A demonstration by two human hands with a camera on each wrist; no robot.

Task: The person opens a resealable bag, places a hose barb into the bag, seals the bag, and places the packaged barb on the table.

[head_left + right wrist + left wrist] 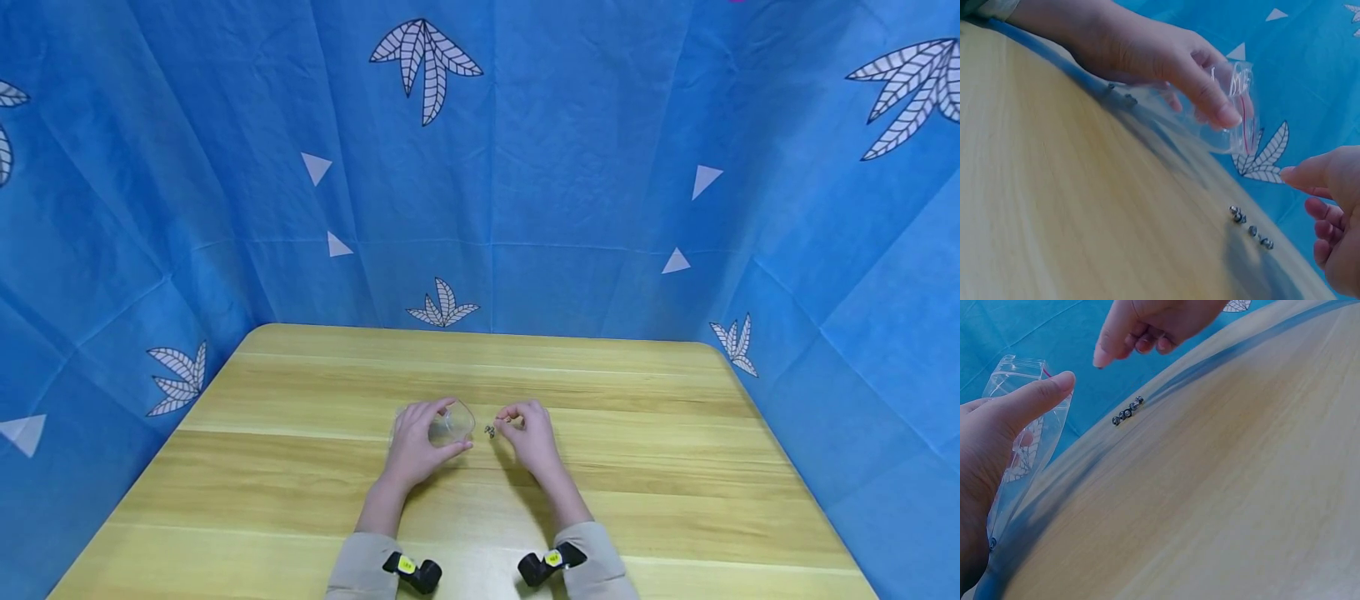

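Observation:
My left hand [414, 442] grips a clear plastic zip bag [1244, 119], thumb and fingers spread around its mouth, which faces right. A pink seal line runs along the bag's mouth. A couple of small metal pieces [1130, 99] show at the far end of the bag. Beside the bag's mouth, a small cluster of shiny metal fasteners [1127, 412] lies on the table; their exact kind is too small to tell. My right hand [531, 435] hovers just over this cluster, thumb and forefinger pinched together. A tiny dark piece shows at its fingertips in the left wrist view, mostly hidden.
A light wood-grain table [637, 467] spreads around both hands. Blue curtains [585, 167] with white leaf and triangle prints stand behind it and along both sides. Each sleeve carries a black wrist camera [412, 572].

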